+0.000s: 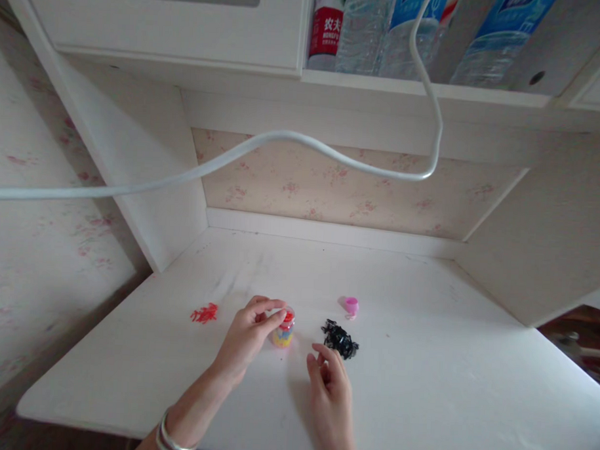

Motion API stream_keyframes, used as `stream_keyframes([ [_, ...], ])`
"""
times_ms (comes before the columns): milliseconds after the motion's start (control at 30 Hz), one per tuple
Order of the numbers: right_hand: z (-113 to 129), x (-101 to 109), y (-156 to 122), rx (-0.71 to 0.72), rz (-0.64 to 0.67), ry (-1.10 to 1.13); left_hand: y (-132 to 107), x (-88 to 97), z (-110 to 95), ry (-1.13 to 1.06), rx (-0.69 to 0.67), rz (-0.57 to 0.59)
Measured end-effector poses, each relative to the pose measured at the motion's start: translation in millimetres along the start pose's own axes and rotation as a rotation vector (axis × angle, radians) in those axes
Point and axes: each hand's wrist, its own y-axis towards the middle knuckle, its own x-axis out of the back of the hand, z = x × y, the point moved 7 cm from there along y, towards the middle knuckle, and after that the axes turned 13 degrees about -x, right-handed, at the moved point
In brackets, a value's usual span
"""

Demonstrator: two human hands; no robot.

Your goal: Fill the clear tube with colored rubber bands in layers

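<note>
A small clear jar (283, 336) stands upright on the white desk, with yellow and blue bits low in it and red ones near its mouth. My left hand (249, 335) is at the jar's rim, thumb and index finger closed in a pinch over the top; whatever is between the fingertips is too small to make out. Close by on the right, my right hand (330, 380) hovers loosely curled, thumb and index finger apart, nothing visible in it. Just beyond it lies a heap of small black rubber bands (341, 340). A pile of small red pieces (205, 313) lies left of the jar.
A pink cap-like cup (351, 306) sits behind the black heap. Overhead, a white cable (293, 137) hangs across the view. Plastic bottles (363, 33) fill an upper shelf. Side panels and a back wall enclose the desk (422, 387).
</note>
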Motion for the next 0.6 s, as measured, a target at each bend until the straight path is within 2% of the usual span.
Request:
stream_keyframes([
  [200,1,1,0,0.017,-0.002,0.026,2,8.9,4,-0.011,0.043,-0.022],
  [367,2,2,0,0.045,-0.004,0.007,0,23.0,8,-0.016,0.049,-0.094],
  [467,6,2,-3,0.071,-0.012,-0.047,-11,36.7,15,0.033,0.07,-0.145],
  [600,26,-13,-19,0.155,0.07,-0.132,-33,47.4,39,0.153,0.106,-0.079],
])
